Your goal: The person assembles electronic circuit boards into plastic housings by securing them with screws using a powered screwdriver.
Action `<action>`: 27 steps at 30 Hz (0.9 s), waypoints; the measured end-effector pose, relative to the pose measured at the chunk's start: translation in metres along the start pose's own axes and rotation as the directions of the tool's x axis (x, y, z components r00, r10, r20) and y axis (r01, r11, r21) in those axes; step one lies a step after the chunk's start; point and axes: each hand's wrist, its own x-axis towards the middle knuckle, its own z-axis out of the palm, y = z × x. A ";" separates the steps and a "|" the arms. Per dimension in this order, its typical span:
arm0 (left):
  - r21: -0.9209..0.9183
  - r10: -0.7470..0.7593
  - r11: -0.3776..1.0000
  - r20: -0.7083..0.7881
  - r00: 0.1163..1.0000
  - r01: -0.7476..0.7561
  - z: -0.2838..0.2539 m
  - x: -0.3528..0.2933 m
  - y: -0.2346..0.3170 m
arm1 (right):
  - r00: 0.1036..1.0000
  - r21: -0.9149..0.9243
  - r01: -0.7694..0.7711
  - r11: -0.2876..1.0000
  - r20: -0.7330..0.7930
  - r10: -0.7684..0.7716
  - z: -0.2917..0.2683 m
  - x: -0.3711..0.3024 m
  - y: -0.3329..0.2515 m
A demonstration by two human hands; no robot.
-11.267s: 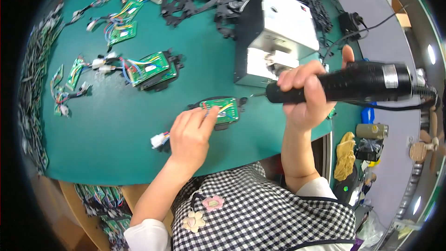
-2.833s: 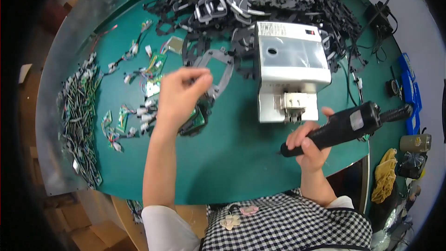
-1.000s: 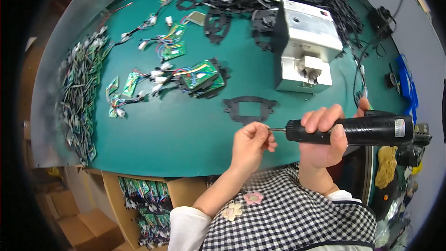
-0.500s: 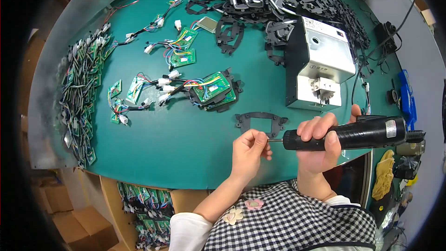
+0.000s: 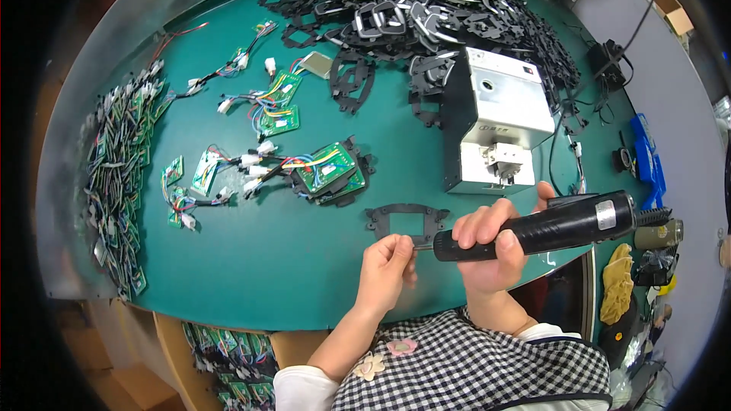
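A black electric screwdriver (image 5: 533,234) lies nearly level in my right hand (image 5: 491,251), its bit pointing left. The fingers of my left hand (image 5: 387,270) are pinched at the tip of the bit (image 5: 423,246); whether a screw is between them is hidden. Just beyond the left fingertips a black plastic frame (image 5: 373,222) with a square opening lies flat on the green table. Farther left, a green circuit board (image 5: 326,168) with coloured wires sits on another dark frame.
A silver-and-black box machine (image 5: 506,103) stands right of centre. Behind it spreads a heap of black plastic frames (image 5: 487,27). Wired circuit boards (image 5: 118,160) pile up along the left edge, with loose wired boards (image 5: 278,119) between. A blue tray (image 5: 647,156) sits far right.
The view has shifted, so the table's things appear farther left and lower. My left fingers remain at the bit, and the screwdriver stays in my right hand, tilted slightly more.
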 end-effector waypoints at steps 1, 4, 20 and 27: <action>-0.012 -0.021 1.000 0.019 1.000 0.022 -0.002 -0.001 0.002 | 1.000 0.009 -0.014 1.000 0.002 0.014 0.001 -0.001 -0.001; 0.299 0.122 0.937 0.198 0.973 -0.178 -0.011 0.000 0.013 | 0.998 0.049 -0.044 0.998 0.034 0.043 0.000 0.001 -0.008; 0.854 0.588 -0.215 -0.275 0.761 0.474 -0.138 0.220 0.175 | 0.988 -0.015 0.116 0.993 -0.097 -0.116 -0.035 0.034 -0.011; 0.920 0.832 -0.306 0.383 0.401 -0.244 -0.113 0.138 0.234 | 0.990 0.008 0.117 0.993 -0.080 -0.116 -0.042 0.034 -0.009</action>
